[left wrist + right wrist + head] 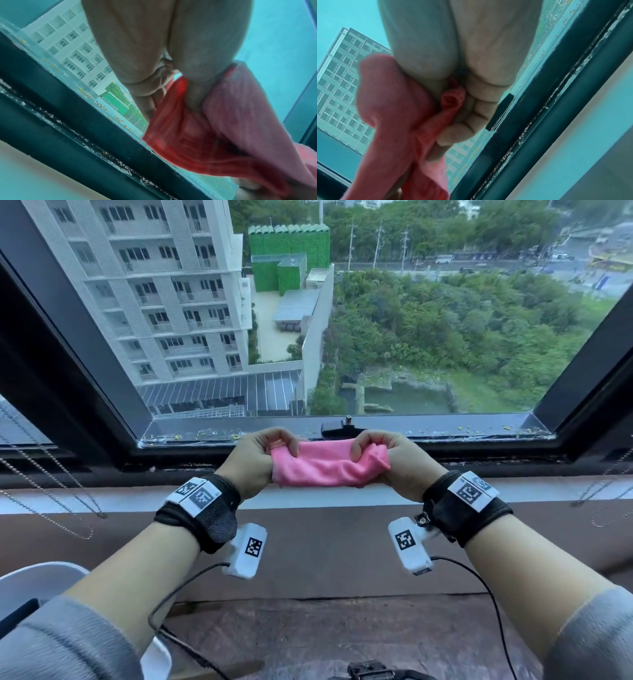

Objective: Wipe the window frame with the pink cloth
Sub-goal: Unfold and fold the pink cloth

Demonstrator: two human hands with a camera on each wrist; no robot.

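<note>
Item: pink cloth. Location: centre of the head view, held in the air between both hands, just below the lower rail of the window frame and above the pale sill. Not touching the frame. Condition: bunched into a short roll, stretched sideways.

Item: left hand. Fingers curled tight, thumb pinching the cloth's left end.

Item: right hand. Fingers curled into a fist round the cloth's right end; a fold of cloth pokes out between thumb and fingers.

Item: window frame, dark. Lower rail carries yellow-green specks along its left part and at far right; white flecks show in the track in both wrist views. A black latch sits at centre of the rail, just above the hands.

Step in hand, by judgement: readying the cloth, folding or wringing it; wiping appears not yet begun.

Next move, by judgement: one hand takes the cloth as a pad, presses it on the lower rail and sweeps along it, working round the latch and into the corners.
</note>
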